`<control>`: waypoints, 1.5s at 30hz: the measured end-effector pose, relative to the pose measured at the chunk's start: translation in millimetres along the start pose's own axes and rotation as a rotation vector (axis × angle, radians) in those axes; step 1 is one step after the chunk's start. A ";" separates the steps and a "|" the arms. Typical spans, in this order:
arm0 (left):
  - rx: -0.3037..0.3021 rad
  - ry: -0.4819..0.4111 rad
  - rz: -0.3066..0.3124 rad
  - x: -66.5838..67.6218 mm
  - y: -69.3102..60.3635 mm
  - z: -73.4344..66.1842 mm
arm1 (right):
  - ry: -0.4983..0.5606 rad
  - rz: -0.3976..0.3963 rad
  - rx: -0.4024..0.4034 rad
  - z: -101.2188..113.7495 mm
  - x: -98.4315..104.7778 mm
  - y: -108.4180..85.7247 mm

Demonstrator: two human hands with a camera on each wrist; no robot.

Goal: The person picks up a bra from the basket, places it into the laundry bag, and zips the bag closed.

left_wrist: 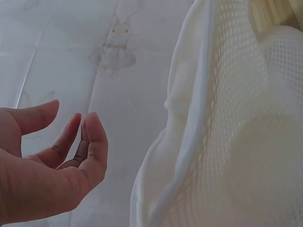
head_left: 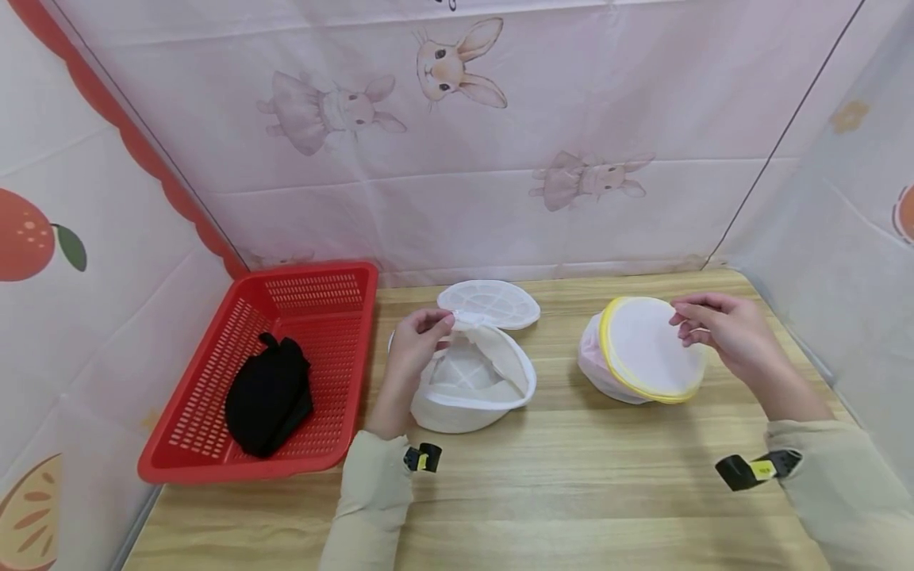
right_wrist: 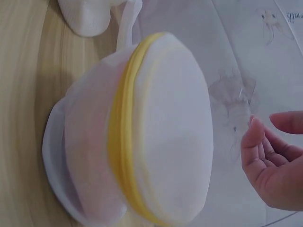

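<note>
A light pinch at the edge likely suits the soft white bag (head_left: pixel 457 417), flap (head_left: pixel 489 303) folded back, and the covered yellow-rimmed bag (head_left: pixel 651 349), apart on the desk (head_left: pixel 571 484). The left hand (head_left: pixel 417 345) hovers near the first, the right hand (head_left: pixel 731 331) near the second, thumbs parted from loosely bent fingers, both empty

The open white bag (head_left: pixel 464 408) is matt mesh, the basket (head_left: pixel 333 373) smooth plastic.

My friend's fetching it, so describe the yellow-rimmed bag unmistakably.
On the wooden table, find the open white mesh bag. The rounded bag to its right, near the right hand, is yours. Unlike its white neighbour, its rim is yellow.
</note>
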State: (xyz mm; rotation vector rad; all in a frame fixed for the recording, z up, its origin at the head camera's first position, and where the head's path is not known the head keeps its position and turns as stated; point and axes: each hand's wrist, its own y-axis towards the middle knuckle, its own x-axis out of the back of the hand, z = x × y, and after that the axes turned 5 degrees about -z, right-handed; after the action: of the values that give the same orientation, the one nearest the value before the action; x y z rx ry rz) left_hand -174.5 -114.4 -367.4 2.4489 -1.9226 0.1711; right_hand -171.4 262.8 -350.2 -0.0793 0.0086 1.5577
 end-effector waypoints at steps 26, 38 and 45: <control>0.053 0.016 -0.170 39.4 10.1 4.4 | -0.338 0.231 0.079 -21.6 -109.5 -3.5; 0.028 0.032 -0.220 51.7 15.9 5.3 | -0.479 0.274 0.032 -55.6 -137.7 1.0; 0.004 0.040 -0.242 61.3 17.6 -3.3 | -0.564 0.306 0.013 -74.0 -137.9 5.2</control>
State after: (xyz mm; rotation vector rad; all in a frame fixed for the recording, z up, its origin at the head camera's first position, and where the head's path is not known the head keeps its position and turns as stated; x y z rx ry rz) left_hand -177.6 -177.6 -358.8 2.6307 -1.5941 0.2149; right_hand -175.2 121.0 -416.6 0.3889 -0.4303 1.8382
